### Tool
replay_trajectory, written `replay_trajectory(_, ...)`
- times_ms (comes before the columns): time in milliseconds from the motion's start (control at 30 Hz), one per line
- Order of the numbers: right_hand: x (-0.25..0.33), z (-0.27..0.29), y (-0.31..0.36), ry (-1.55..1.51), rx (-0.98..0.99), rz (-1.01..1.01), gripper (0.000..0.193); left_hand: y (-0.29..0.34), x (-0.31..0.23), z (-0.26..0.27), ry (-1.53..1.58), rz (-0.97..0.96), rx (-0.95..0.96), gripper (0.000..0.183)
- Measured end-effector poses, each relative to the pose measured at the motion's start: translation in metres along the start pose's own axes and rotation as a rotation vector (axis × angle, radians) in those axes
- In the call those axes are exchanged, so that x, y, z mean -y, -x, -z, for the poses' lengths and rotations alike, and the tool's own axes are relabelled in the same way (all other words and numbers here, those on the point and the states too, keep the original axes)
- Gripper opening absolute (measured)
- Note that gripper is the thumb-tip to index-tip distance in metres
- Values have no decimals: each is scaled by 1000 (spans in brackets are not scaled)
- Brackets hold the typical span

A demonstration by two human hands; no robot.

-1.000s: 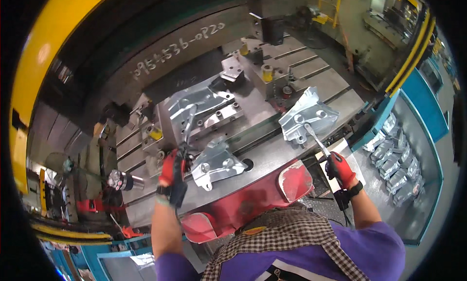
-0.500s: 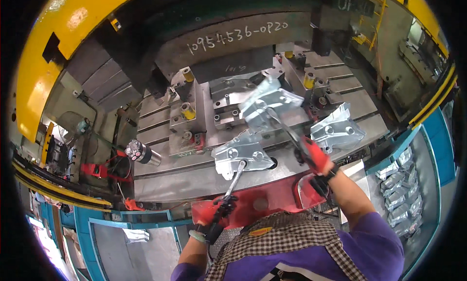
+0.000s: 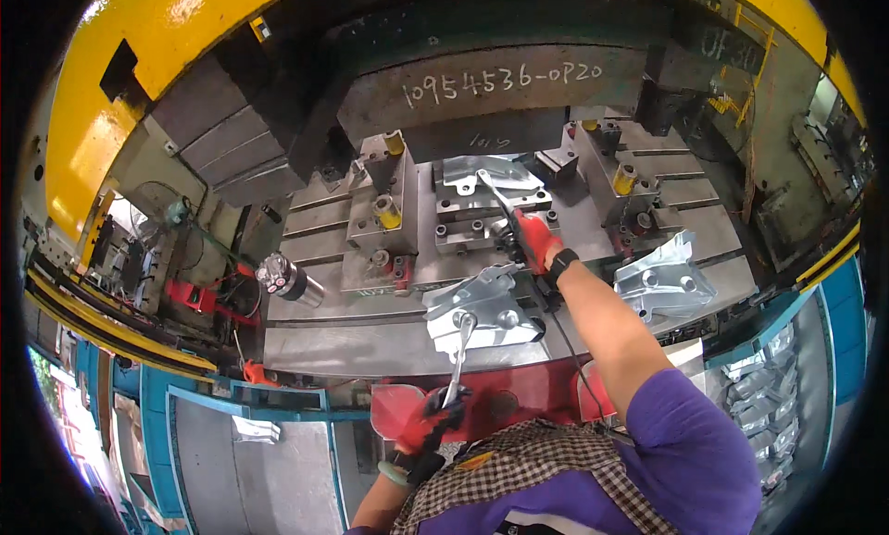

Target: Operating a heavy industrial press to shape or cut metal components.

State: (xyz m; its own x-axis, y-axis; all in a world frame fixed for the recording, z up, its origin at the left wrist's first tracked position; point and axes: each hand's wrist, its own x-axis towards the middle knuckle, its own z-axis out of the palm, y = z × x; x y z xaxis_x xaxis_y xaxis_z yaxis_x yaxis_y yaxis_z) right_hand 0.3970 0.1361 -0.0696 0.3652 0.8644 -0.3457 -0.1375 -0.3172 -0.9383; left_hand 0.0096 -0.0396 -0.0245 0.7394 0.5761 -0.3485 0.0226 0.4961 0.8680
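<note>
My left hand (image 3: 431,419), in a red and black glove, is closed around a metal rod-shaped tool with a round head (image 3: 457,364). That head rests on a silver stamped sheet-metal part (image 3: 495,304) lying on the front of the press bed. My right hand (image 3: 537,242), gloved alike, reaches forward, gripping a second round-headed rod tool (image 3: 497,194). Its head meets another stamped part (image 3: 519,176), which lies on the die (image 3: 495,222) beneath the raised upper block. A third stamped part (image 3: 671,280) sits on the bed to the right of my right forearm.
Overhead hangs the dark upper die block (image 3: 500,86). Guide posts with yellow collars (image 3: 387,213) flank the lower die. A metal cylinder (image 3: 289,280) stands at the left of the bed. Several parts fill a blue-edged bin (image 3: 764,405) at right; one lies in the left bin (image 3: 256,429).
My right hand has moved forward and left, carrying the stamped part from above the bed down onto the die. My left tool stays on the front part. The whole view has shifted slightly.
</note>
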Motion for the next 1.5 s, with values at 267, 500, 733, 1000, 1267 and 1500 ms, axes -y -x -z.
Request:
replay_trajectory(267, 3, 2, 6, -375, 259, -125, 48, -100, 30, 17, -98, -315, -44, 40)
replay_trajectory(500, 8, 14, -3, 526, -103, 235, 57, -91, -3, -20, -244, -458, -140, 33)
replay_trajectory(733, -12, 33, 84, -224, 145, 228, 32, -92, 34, 25, 233, -184, -171, 22)
replay_trajectory(1000, -100, 55, 207, -684, 161, -209, 26, -91, 15, 61, 98, -227, -552, 42)
replay_trajectory(1267, -171, 1, 168, -1014, 447, 149, 44, -131, 16, 83, -379, -475, -418, 46)
replay_trajectory(1500, -90, 0, 207, -330, 75, 399, 42, -116, 3, 44, -217, -390, -387, 37)
